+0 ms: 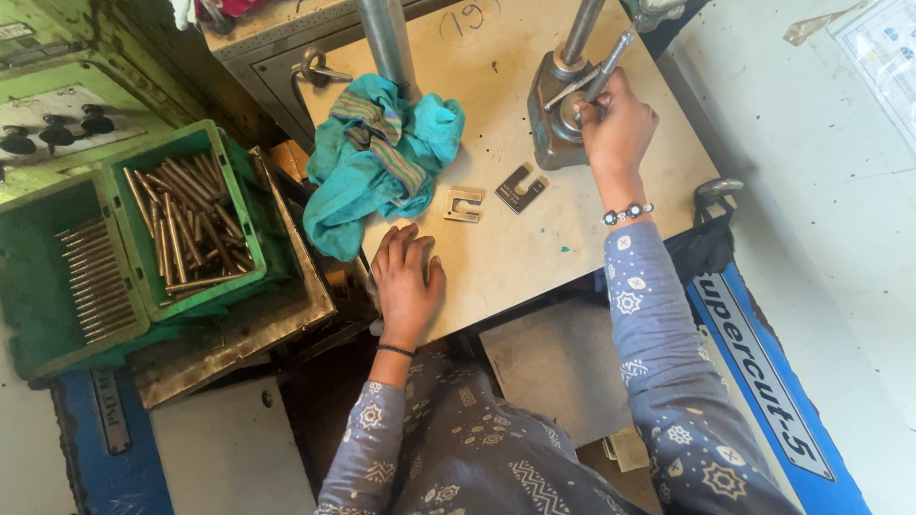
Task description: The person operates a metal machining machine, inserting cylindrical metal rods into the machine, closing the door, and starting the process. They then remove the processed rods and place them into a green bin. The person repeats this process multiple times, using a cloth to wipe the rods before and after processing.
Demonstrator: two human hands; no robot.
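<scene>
My right hand [618, 124] grips a thin metal rod [607, 63] against the grey metal gauge stand [556, 119] at the far side of the beige work plate [534, 248]. Flat on the near left edge of that plate rests my left hand [406, 277], fingers together, and I cannot see anything under it. Two slotted metal gauge plates, one pale [465, 205] and one dark [521, 188], lie between my hands. A crumpled teal cloth [382, 157] lies just beyond my left hand.
A green crate [246, 200] with several brass-coloured rods [181, 224] stands at the left, beside a second green tray [29, 286] of thinner pins [93, 281]. A steel column [387, 43] rises behind the cloth. A blue panel [763, 381] lies on the floor at right.
</scene>
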